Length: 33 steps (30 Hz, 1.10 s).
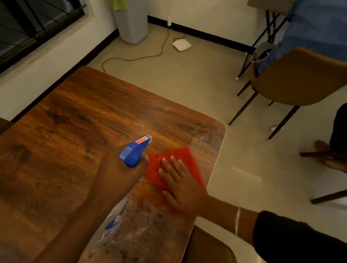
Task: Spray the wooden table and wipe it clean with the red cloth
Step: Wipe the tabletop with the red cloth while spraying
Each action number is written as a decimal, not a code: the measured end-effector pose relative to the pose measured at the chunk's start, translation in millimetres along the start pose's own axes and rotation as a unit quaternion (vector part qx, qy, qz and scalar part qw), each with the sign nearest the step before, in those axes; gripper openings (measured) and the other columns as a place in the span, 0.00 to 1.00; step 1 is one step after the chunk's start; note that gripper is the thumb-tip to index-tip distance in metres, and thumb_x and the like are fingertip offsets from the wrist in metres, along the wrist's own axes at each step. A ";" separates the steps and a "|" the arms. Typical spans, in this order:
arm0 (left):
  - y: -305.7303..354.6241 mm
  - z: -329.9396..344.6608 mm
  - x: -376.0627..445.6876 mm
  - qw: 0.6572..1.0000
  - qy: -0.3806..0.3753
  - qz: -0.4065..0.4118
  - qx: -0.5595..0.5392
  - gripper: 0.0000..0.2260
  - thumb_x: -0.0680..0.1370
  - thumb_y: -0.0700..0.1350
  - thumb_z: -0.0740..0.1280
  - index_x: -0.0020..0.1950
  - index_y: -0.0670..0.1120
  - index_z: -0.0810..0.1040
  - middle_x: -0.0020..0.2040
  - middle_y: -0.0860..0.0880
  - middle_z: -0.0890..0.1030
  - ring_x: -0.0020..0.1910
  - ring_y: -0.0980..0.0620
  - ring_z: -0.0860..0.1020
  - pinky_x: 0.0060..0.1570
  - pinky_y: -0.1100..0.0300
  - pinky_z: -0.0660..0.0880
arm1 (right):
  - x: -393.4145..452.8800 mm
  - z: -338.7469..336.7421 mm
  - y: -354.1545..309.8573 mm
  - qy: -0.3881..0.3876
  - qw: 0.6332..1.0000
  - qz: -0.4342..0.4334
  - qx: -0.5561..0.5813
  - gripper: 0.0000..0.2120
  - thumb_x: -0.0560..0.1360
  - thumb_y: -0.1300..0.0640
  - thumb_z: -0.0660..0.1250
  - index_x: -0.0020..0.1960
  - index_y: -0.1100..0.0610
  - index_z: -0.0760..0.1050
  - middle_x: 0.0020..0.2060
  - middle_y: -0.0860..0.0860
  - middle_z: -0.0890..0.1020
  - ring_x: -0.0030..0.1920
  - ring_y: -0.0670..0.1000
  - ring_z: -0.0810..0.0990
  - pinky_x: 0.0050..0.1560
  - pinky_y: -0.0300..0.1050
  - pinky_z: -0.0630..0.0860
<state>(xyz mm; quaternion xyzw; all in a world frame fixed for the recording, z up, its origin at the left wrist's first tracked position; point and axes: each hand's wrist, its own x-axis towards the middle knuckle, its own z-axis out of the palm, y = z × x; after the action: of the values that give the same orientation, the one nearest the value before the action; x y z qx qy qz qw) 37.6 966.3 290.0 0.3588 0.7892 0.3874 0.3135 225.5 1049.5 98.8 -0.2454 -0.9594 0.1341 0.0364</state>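
Observation:
The wooden table (72,126) fills the lower left of the head view. My left hand (116,174) is closed around a clear spray bottle (113,222) whose blue trigger head (135,149) points toward the far right of the table. The red cloth (179,157) lies flat near the table's right edge. My right hand (179,186) rests on it, palm down with fingers spread. A whitish wet smear (144,220) shows on the wood below the cloth, beside the bottle.
A brown chair (300,77) stands on the floor at the right with a seated person in blue (325,24). Another chair seat (208,251) sits at the table's near right corner. A grey bin (132,18), a cable and a white device (181,44) lie beyond.

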 end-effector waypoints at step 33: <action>27.8 14.8 36.4 0.999 0.016 0.037 -0.006 0.05 0.75 0.46 0.71 0.42 0.46 0.78 0.31 0.44 0.82 0.33 0.43 0.83 0.46 0.40 0.81 | 48.4 -39.5 106.8 0.072 0.958 0.277 0.018 0.33 0.86 0.35 0.47 0.87 0.46 0.46 0.86 0.51 0.46 0.85 0.63 0.42 0.83 0.67 0.44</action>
<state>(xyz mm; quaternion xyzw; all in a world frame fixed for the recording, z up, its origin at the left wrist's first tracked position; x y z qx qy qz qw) 38.1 1013.8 297.9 0.3798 0.7778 0.4095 0.2883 237.6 1172.3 107.5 -0.5101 -0.8460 0.1380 0.0713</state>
